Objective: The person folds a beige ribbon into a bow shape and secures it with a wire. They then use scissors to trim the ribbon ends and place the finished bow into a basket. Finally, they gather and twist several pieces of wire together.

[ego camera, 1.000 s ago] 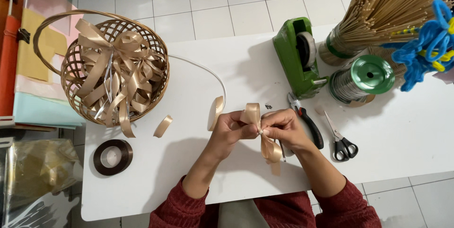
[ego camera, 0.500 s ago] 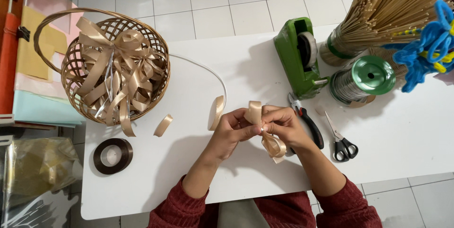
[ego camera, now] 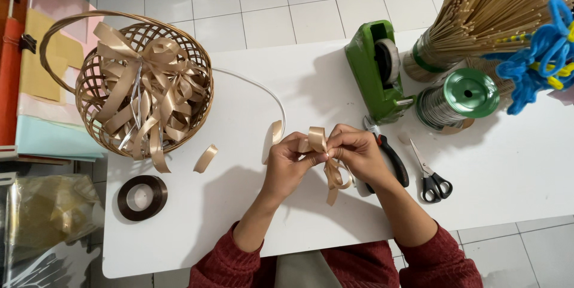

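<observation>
Two hands meet over the middle of the white desk [ego camera: 490, 192], both pinched on one small gold ribbon bow [ego camera: 326, 156]. The left hand [ego camera: 290, 165] grips the bow's centre from its side with thumb and fingers closed, and the right hand [ego camera: 359, 153] closes on the same centre from the other side, fingertips touching the ribbon.

As far as can be judged, the bow is partly shaped: a loop stands up between the fingertips and two tails hang curling toward the person, but whether the middle is bound yet is hidden by the fingers. It is satin-like, pale gold, narrow, with a soft sheen.

Just beside the left hand lie two short gold ribbon offcuts [ego camera: 206, 158] on the desk, and a white cord [ego camera: 263, 88] curves past them. Near the right hand rest pliers [ego camera: 394, 162] with black handles and black-handled scissors [ego camera: 431, 177]. Farther out stand a green tape dispenser [ego camera: 376, 70], a green-capped wire spool [ego camera: 463, 97] and a bundle of thin sticks [ego camera: 490, 7]. At the left, a wicker basket [ego camera: 60, 43] holds many finished gold bows, with a dark ribbon roll [ego camera: 142, 197] near it.
</observation>
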